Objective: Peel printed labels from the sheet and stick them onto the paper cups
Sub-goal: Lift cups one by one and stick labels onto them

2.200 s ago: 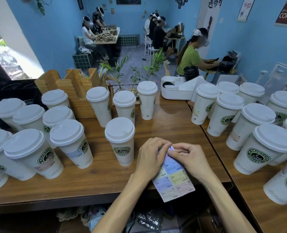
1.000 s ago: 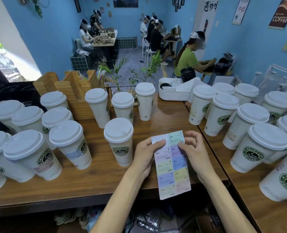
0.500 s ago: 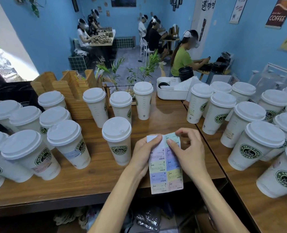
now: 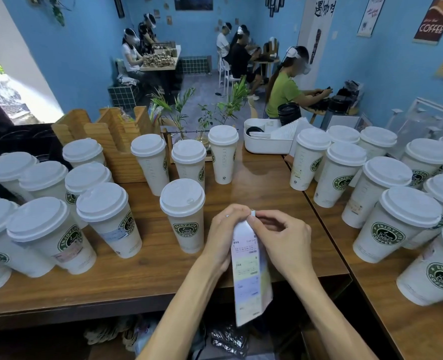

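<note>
Head view: both hands pinch label sheet over table edge.

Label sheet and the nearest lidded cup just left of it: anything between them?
In the head view only the left hand, gripping the label sheet, lies between it and the nearest cup; otherwise bare wooden counter.

bare wooden counter ahead, lidded cups crowding left, right and behind

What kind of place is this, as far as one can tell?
Probably a small coffee shop: lidded paper cups printed "Coffee" crowd a wooden counter, a "COFFEE" poster hangs on the blue wall, and people sit at a table behind.
</note>
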`<state>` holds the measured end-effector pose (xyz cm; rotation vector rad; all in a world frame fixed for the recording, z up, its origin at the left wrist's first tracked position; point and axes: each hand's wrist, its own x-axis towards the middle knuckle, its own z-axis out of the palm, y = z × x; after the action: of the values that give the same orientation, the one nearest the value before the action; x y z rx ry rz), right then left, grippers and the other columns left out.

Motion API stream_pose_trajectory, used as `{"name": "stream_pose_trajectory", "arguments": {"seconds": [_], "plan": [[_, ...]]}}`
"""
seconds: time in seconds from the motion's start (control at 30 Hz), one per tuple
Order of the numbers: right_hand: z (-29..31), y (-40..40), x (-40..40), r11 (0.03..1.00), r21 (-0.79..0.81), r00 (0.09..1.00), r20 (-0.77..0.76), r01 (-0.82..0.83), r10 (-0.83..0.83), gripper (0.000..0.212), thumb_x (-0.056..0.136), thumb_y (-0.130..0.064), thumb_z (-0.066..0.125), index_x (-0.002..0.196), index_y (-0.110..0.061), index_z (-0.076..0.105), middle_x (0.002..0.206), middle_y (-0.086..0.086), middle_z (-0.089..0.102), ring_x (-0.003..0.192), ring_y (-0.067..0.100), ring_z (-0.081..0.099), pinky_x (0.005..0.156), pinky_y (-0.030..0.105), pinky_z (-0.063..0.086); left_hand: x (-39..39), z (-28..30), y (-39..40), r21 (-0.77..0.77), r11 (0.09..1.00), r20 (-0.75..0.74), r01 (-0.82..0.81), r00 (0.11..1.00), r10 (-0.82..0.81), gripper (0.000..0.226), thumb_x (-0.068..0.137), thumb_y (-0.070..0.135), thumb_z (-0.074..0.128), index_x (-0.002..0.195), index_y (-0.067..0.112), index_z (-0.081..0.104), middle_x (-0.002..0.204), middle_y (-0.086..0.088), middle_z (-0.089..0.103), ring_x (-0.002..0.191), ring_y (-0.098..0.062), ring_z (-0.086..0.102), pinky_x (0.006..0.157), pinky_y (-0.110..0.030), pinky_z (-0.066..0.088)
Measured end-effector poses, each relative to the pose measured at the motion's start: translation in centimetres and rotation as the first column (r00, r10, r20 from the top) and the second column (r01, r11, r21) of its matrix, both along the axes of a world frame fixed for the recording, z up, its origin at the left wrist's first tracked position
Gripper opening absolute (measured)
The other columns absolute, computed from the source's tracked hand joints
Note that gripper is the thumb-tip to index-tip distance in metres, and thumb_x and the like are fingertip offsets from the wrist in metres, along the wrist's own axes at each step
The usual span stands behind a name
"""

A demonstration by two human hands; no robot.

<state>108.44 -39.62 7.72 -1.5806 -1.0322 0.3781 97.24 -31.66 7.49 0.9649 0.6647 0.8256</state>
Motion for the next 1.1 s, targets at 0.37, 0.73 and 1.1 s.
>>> {"name": "stream_pose_trajectory", "arguments": {"seconds": [0.37, 0.73, 1.1], "plan": [[0.3, 0.1, 0.1, 1.0, -0.024, 0.985, 0.175, 0.004, 0.0, 0.011, 0.094, -0.022, 0.073, 0.091, -0.023, 0.083, 0.073, -0.026, 0.071, 0.074, -0.01, 0.067, 0.065, 0.003, 0.043, -0.5, -0.5, -0.2, 0.209, 0.978, -0.136, 0.014, 0.991, 0.015, 0.009, 0.087, 0.026, 0.067, 0.08, 0.021, 0.067, 0.08, -0.004, 0.062, 0.081, -0.022, 0.054, 0.08, -0.037, 0.04], [-0.1, 0.4, 0.8, 0.998, -0.065, 0.992, 0.123, -0.024, 0.032, 0.018, 0.098, -0.021, 0.068, 0.083, -0.027, 0.077, 0.071, -0.022, 0.071, 0.064, -0.003, 0.063, 0.058, 0.009, 0.042, -0.6, -0.5, -0.1, 0.259, 0.965, -0.205, 0.046, 0.979, 0.008, 0.009, 0.086, 0.028, 0.065, 0.078, 0.024, 0.067, 0.077, 0.002, 0.062, 0.072, -0.015, 0.052, 0.072, -0.032, 0.04], [0.7, 0.2, 0.9, 0.994, -0.065, 0.996, -0.015, -0.092, 0.091, 0.019, 0.096, -0.021, 0.07, 0.079, -0.025, 0.077, 0.067, -0.01, 0.072, 0.059, -0.002, 0.06, 0.06, 0.013, 0.045, -0.9, -0.5, -0.1, 0.216, 0.974, -0.145, 0.069, 0.989, -0.038, 0.016, 0.095, 0.013, 0.062, 0.08, 0.016, 0.065, 0.074, -0.003, 0.066, 0.07, -0.018, 0.064, 0.065, -0.023, 0.048]]}}
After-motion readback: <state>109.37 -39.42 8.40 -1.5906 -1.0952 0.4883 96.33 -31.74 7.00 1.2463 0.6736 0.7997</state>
